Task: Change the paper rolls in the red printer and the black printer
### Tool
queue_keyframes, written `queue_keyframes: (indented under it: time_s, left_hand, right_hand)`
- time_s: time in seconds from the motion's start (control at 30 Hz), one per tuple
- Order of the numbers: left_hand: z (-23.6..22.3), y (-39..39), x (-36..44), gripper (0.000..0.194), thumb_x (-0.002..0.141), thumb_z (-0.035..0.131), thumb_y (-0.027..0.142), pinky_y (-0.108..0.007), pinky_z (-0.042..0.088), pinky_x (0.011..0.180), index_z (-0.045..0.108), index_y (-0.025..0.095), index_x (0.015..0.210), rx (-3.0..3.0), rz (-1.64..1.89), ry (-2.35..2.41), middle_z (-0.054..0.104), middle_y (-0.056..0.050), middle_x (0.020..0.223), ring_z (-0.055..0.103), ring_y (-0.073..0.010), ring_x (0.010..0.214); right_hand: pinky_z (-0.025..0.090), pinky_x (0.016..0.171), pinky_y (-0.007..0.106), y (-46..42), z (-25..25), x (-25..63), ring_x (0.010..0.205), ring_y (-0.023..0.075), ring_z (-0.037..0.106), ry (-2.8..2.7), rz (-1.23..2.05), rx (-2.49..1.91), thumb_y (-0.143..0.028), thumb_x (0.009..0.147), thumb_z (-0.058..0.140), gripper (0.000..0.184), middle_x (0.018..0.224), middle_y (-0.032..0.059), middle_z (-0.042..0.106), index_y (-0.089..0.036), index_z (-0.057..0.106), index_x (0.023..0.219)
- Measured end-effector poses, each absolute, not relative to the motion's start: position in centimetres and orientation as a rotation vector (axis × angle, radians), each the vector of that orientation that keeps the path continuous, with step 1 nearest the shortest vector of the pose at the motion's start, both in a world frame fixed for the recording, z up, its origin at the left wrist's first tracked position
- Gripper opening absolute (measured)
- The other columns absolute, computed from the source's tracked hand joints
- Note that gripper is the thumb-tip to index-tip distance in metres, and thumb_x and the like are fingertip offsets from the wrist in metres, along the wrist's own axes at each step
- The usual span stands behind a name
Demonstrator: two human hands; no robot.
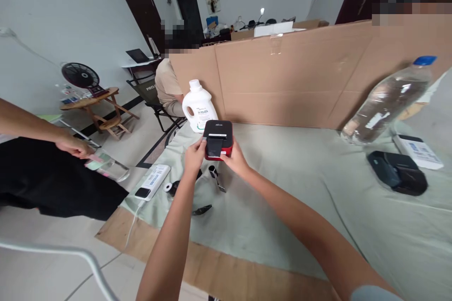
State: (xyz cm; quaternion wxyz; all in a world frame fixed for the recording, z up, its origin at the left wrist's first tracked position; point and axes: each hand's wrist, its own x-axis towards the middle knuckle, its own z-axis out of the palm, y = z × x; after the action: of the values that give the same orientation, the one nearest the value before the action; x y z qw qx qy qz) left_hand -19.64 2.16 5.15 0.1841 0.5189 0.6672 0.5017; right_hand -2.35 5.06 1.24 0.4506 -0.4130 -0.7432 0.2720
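Note:
A small black-and-red printer [219, 128] is held up above the green-grey tablecloth. A dark strip [214, 146] hangs over its front from a slot. My left hand [195, 155] grips its left side, the thumb close to the strip. My right hand [238, 159] clasps the right side, with its thumb at the lower front corner near a small white label. Beneath, partly hidden by my left forearm, lies a black roll with a white end [169, 188]. Another dark roll with a loose tail [216, 178] and a crumpled black piece [202, 210] lie nearby.
A white jug [199, 107] stands behind the printer, before a cardboard partition [275, 84]. At right are a large plastic bottle [388, 101], a black device [397, 173] and a white box [420, 151]. A corded white unit [153, 181] sits left. A person's hand [75, 145] holds a clear container [112, 168].

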Motion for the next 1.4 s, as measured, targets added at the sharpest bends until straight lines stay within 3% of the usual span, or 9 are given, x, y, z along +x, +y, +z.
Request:
queue_keyframes:
  time_s: [0.1, 0.2, 0.4, 0.63, 0.77, 0.97, 1.4]
  left_hand:
    - [5.7, 0.1, -13.1, 0.047, 0.099, 0.052, 0.045, -0.043, 0.045, 0.115, 0.068, 0.017, 0.133, 1.504, 1.485, 1.681, 0.069, -0.007, 0.135, 0.062, -0.0301, 0.130]
    - [4.2, -2.2, -5.9, 0.052, 0.101, 0.047, 0.047, -0.041, 0.041, 0.121, 0.062, 0.018, 0.141, 1.459, 1.556, 1.461, 0.063, -0.006, 0.144, 0.055, -0.0260, 0.139]
    - [0.0, -5.8, 2.3, 0.060, 0.098, 0.048, 0.056, -0.039, 0.038, 0.124, 0.060, 0.018, 0.143, 1.342, 1.529, 1.206, 0.057, -0.008, 0.150, 0.052, -0.0244, 0.142]
    - [-2.6, -7.1, 2.2, 0.061, 0.090, 0.061, 0.059, -0.045, 0.034, 0.126, 0.065, 0.020, 0.138, 1.272, 1.550, 1.202, 0.058, -0.009, 0.148, 0.050, -0.0284, 0.143]
    - [-3.4, -6.6, 1.6, 0.058, 0.089, 0.062, 0.059, -0.047, 0.033, 0.127, 0.068, 0.024, 0.135, 1.246, 1.557, 1.197, 0.058, -0.008, 0.148, 0.050, -0.0297, 0.144]
    - [-2.9, -6.8, 1.5, 0.059, 0.089, 0.062, 0.057, -0.042, 0.032, 0.127, 0.066, 0.022, 0.137, 1.253, 1.520, 1.210, 0.057, -0.008, 0.150, 0.047, -0.0275, 0.146]
    - [-2.5, -7.3, 1.1, 0.058, 0.093, 0.060, 0.055, -0.045, 0.033, 0.127, 0.063, 0.021, 0.140, 1.286, 1.504, 1.196, 0.057, -0.008, 0.150, 0.049, -0.0282, 0.145]
  right_hand:
    - [0.041, 0.112, 0.044, 3.3, 1.6, 4.6, 0.134, 0.0299, 0.050, -1.829, 0.547, -1.065, -0.035, 0.086, 0.063, 0.086, 0.146, 0.0175, 0.053, -0.016, 0.022, 0.159]
    - [0.039, 0.114, 0.050, 0.3, 1.2, 11.9, 0.139, 0.0343, 0.046, -1.831, 0.447, -1.110, -0.045, 0.087, 0.063, 0.097, 0.150, 0.0211, 0.047, -0.015, 0.010, 0.163]
    - [0.042, 0.112, 0.059, -5.2, -2.2, 20.3, 0.137, 0.0378, 0.049, -1.790, 0.354, -1.209, -0.054, 0.089, 0.062, 0.095, 0.149, 0.0205, 0.047, -0.020, 0.013, 0.163]
    - [0.050, 0.106, 0.062, -6.4, -6.1, 20.2, 0.139, 0.0387, 0.050, -1.773, 0.239, -1.165, -0.047, 0.095, 0.055, 0.088, 0.154, 0.0148, 0.045, -0.036, 0.002, 0.165]
    - [0.054, 0.102, 0.061, -6.2, -6.6, 19.6, 0.134, 0.0386, 0.056, -1.716, 0.182, -1.140, -0.047, 0.094, 0.057, 0.088, 0.150, 0.0113, 0.052, -0.041, 0.005, 0.164]
    - [0.052, 0.104, 0.062, -7.0, -5.9, 19.2, 0.134, 0.0394, 0.054, -1.705, 0.223, -1.174, -0.049, 0.094, 0.058, 0.088, 0.151, 0.0123, 0.050, -0.039, 0.007, 0.165]
    - [0.044, 0.110, 0.061, -7.7, -5.8, 19.2, 0.138, 0.0379, 0.047, -1.735, 0.313, -1.185, -0.050, 0.097, 0.055, 0.088, 0.151, 0.0161, 0.044, -0.033, 0.002, 0.165]
